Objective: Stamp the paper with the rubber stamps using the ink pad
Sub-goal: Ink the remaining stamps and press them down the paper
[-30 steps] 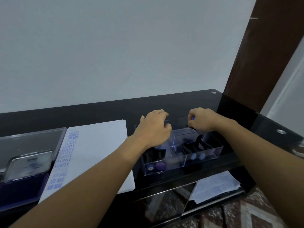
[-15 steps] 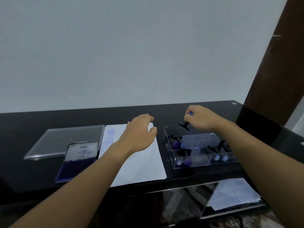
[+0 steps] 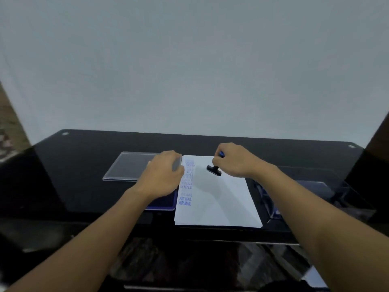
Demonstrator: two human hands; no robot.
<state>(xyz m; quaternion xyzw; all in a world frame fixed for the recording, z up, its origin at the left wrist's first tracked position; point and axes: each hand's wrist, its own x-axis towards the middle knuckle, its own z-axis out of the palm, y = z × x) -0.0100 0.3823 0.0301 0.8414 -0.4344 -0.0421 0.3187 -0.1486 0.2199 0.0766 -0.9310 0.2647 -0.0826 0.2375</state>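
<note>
My right hand [image 3: 235,163] pinches a black rubber stamp [image 3: 213,170] by its blue-topped handle, just above the far part of the white paper [image 3: 216,199]. Blue prints reading SAMPLE and AIR MAIL run down the paper's left margin. The blue ink pad [image 3: 166,204] lies left of the paper, mostly hidden under my left hand [image 3: 163,175]. That hand's fingers curl over the pad's raised grey lid [image 3: 176,163].
A clear flat cover [image 3: 126,167] lies at the back left of the black glass table [image 3: 73,175]. The clear plastic stamp box [image 3: 309,191] stands right of the paper, partly behind my right forearm. The table's front edge is close to me.
My right hand lifted a stamp out of the box and carried it left over the paper. My left hand moved left from the box onto the ink pad. The view swung left.
</note>
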